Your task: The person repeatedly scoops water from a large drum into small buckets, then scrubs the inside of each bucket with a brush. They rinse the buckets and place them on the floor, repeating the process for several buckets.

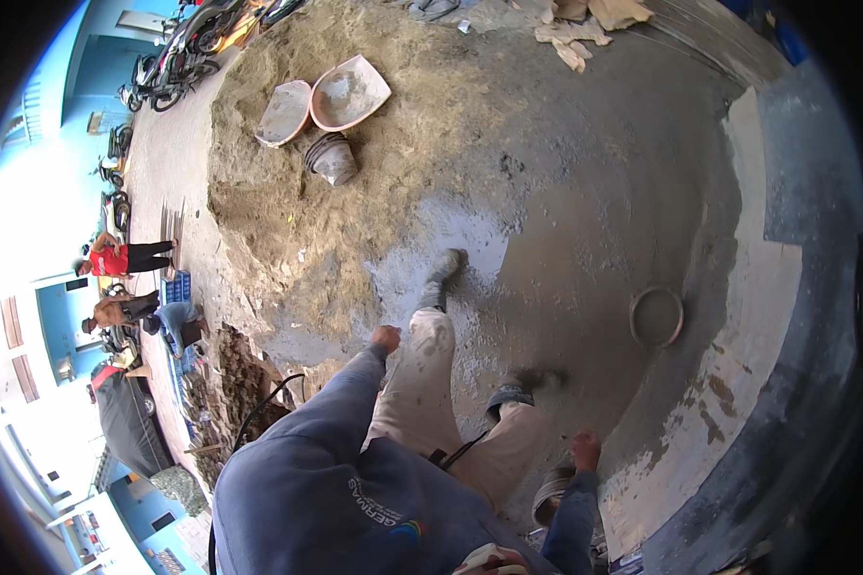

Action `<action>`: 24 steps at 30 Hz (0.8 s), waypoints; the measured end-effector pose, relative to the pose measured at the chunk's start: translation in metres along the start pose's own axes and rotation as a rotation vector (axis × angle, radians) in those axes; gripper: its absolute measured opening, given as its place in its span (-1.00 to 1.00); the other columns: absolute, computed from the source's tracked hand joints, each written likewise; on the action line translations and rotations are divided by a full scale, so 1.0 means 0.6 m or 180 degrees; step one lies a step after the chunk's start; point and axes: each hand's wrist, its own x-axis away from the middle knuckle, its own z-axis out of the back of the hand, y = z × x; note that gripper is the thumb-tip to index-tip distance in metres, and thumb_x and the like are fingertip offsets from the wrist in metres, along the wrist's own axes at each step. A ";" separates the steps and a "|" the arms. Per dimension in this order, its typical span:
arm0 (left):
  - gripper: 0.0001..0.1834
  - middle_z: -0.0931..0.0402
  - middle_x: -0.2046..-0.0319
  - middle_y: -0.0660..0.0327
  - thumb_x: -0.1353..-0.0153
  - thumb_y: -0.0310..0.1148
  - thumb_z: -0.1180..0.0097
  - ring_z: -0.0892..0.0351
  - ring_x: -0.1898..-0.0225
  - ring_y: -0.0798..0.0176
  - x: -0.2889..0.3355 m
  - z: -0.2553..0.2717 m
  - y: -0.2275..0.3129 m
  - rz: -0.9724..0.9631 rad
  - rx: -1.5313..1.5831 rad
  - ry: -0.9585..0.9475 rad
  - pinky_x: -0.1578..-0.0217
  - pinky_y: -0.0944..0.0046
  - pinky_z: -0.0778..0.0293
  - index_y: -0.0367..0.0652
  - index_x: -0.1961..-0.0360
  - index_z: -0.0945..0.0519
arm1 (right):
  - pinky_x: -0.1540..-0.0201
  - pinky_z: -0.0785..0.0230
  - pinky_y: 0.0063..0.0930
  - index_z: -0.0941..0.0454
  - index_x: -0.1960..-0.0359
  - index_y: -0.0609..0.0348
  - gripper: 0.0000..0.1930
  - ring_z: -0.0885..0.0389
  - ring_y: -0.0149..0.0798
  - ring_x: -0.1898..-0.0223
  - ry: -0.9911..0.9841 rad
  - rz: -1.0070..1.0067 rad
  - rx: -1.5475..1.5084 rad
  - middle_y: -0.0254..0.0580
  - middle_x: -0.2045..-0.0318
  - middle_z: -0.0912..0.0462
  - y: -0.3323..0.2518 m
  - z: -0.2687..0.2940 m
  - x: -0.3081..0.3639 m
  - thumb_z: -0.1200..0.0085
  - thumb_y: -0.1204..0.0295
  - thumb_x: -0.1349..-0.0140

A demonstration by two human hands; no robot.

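My left hand hangs beside my left knee, its fingers curled into a loose fist with nothing visible in it. On the other side, my right hand is curled closed and no object shows in it. A mortar-stained bucket sits partly hidden behind my right forearm; I see no grip on it. My left boot, coated in grey, stands in wet mortar. The right boot is planted in it too. Farther right, a round pan filled with grey mix rests on the wet surface.
Two shallow scoop-shaped pans and stacked buckets lie on a sand mound. Torn paper sacks lie at the far edge. A pale slab edge borders the right. Several people and motorbikes are at left.
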 end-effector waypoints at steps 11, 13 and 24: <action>-0.68 -0.72 0.18 0.27 -0.51 -0.13 -0.09 -0.74 0.20 0.23 -0.565 0.331 -0.267 0.2321 0.4223 0.0375 0.22 0.08 -0.65 -0.06 -0.09 -0.65 | 0.13 -0.55 -0.16 -0.50 -0.25 0.01 -0.61 -0.69 -0.16 0.07 0.1290 -0.0382 -0.0248 -0.23 0.04 -0.65 -0.274 -0.518 0.060 -0.11 0.20 -0.47; -0.69 -0.72 0.14 0.23 -0.51 -0.15 -0.07 -0.75 0.16 0.19 -0.714 0.379 -0.304 0.2263 0.4682 0.0565 0.13 0.07 -0.67 -0.07 -0.09 -0.64 | 0.17 -0.58 -0.17 -0.52 -0.21 0.05 -0.63 -0.71 -0.17 0.09 0.1068 -0.0563 0.0185 -0.19 0.06 -0.66 -0.290 -0.647 0.065 -0.11 0.20 -0.47; -0.26 -0.17 -0.57 -0.06 -0.64 0.04 0.18 -0.35 -0.49 -0.13 -1.392 0.610 -0.490 0.1748 0.6656 0.1851 -0.39 -0.12 -0.45 -0.17 -0.61 -0.02 | 0.11 -0.66 -0.19 -0.47 -0.27 0.09 -0.56 -0.75 -0.15 0.12 -0.0286 -0.1876 -0.0856 -0.08 0.08 -0.70 -0.430 -0.900 -0.041 -0.23 0.23 -0.45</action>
